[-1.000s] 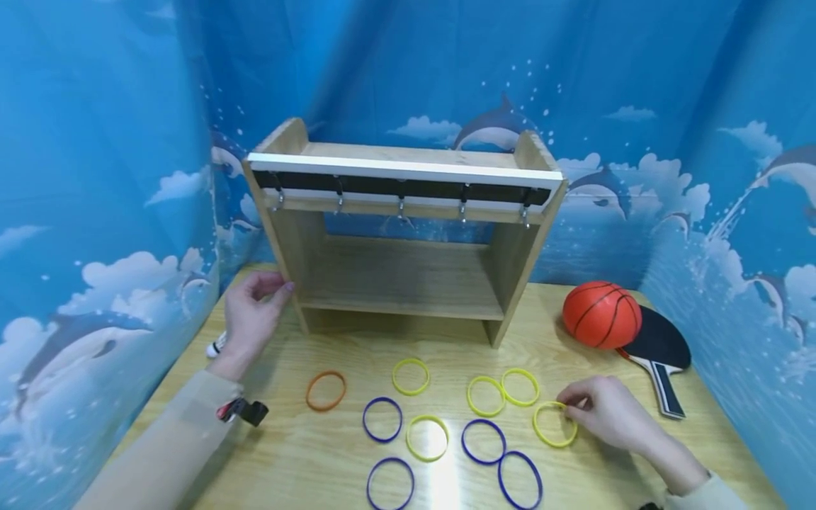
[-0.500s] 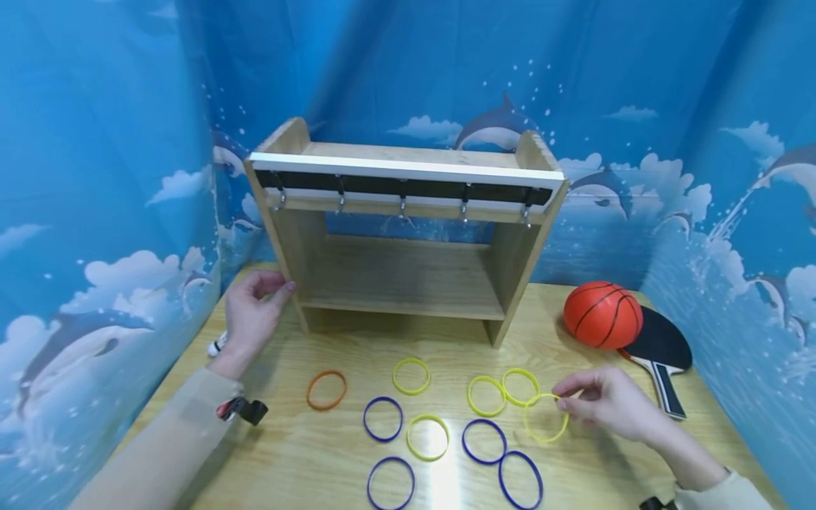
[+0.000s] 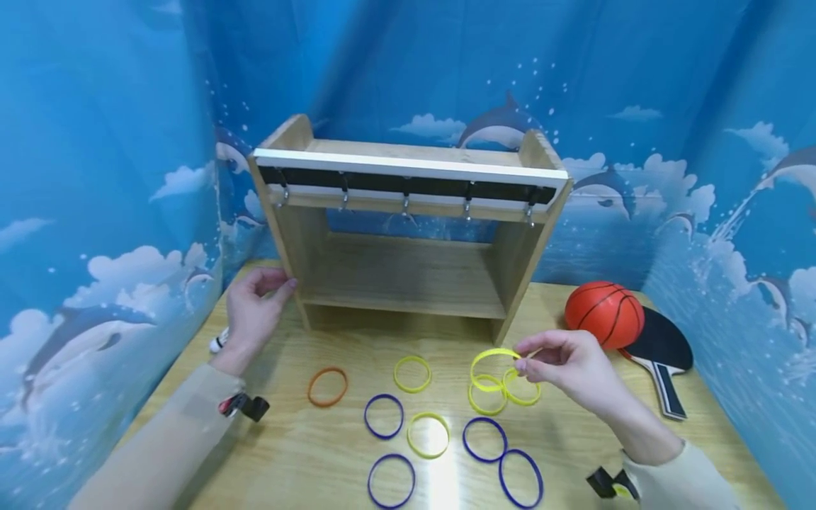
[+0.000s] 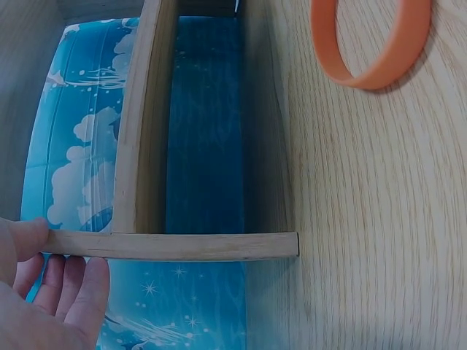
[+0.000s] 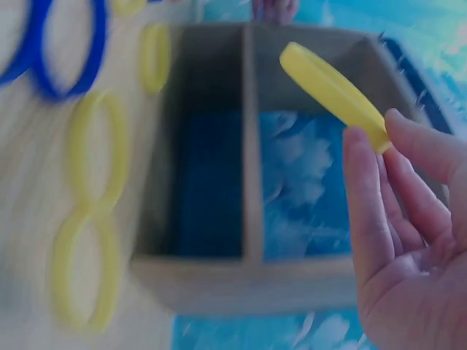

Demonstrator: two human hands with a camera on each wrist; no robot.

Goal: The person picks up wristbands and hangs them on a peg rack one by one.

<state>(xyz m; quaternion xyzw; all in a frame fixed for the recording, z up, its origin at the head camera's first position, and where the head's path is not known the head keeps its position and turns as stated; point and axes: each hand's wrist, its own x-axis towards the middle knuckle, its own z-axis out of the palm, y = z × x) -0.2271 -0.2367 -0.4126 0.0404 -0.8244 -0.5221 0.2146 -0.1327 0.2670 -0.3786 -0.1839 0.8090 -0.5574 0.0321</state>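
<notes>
My right hand pinches a yellow wristband-like ring between thumb and fingers, raised above the table. In the head view the held ring overlaps two yellow rings lying below it. With thumb and fingers my left hand grips the left side panel of a wooden shelf rack. Along the rack's upper front runs a dark strip carrying several metal hooks, with nothing hanging from them. More rings lie on the table, among them an orange ring and a blue ring.
A red basketball-patterned ball and a black table tennis paddle lie at the right. A small white object, partly hidden, is behind my left wrist. Blue dolphin-print cloth surrounds the wooden table.
My right hand has lifted the yellow ring off the table and carried it up and leftward, toward the rack. The left hand stays on the rack's side panel.
</notes>
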